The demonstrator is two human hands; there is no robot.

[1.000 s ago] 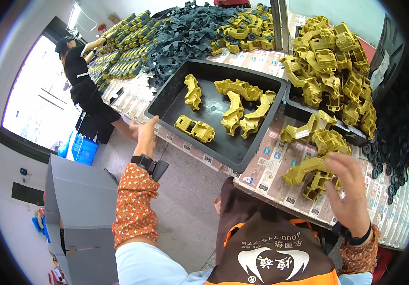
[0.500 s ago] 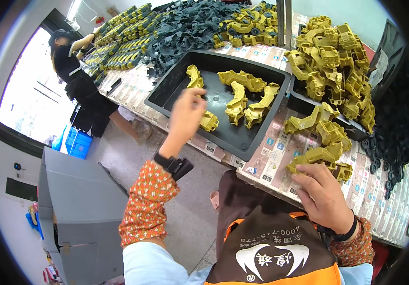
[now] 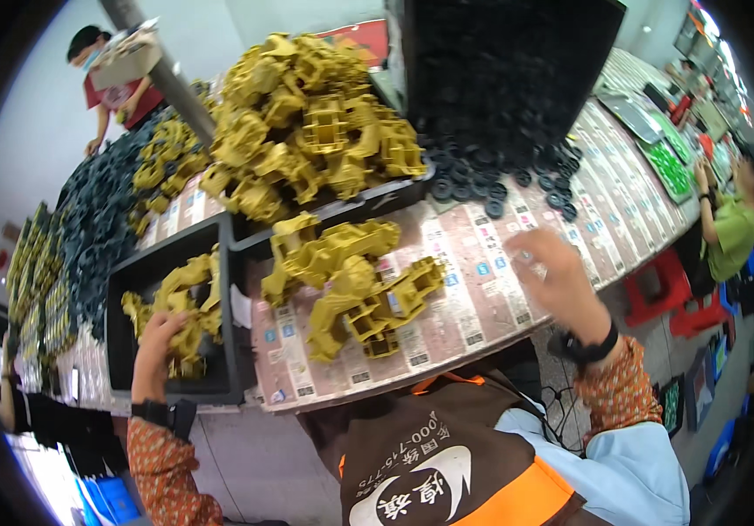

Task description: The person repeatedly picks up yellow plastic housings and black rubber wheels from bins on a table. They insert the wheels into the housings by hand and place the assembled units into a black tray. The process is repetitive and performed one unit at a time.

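Observation:
My left hand (image 3: 157, 344) is over the black tray (image 3: 235, 351) at the left, its fingers closed against a yellow plastic toy car body (image 3: 186, 340). Several more yellow bodies lie in that tray. My right hand (image 3: 561, 285) is raised over the table at the right, blurred, with fingers apart and nothing visible in them. Beyond it lie loose black toy wheels (image 3: 493, 186). Between my hands, a small group of yellow car bodies (image 3: 352, 280) rests on the table.
Behind, a second black bin (image 3: 377, 203) holds a high heap of yellow bodies (image 3: 307, 123). A large dark container (image 3: 508, 70) of wheels stands beside it. Dark grey parts (image 3: 105, 210) are piled far left. Co-workers are at far left and right, near red stools (image 3: 657, 289).
My view has swung to the right. My right hand has left the yellow bodies on the table and moved right, its fingers now apart. My left hand is lower, at a body in the tray.

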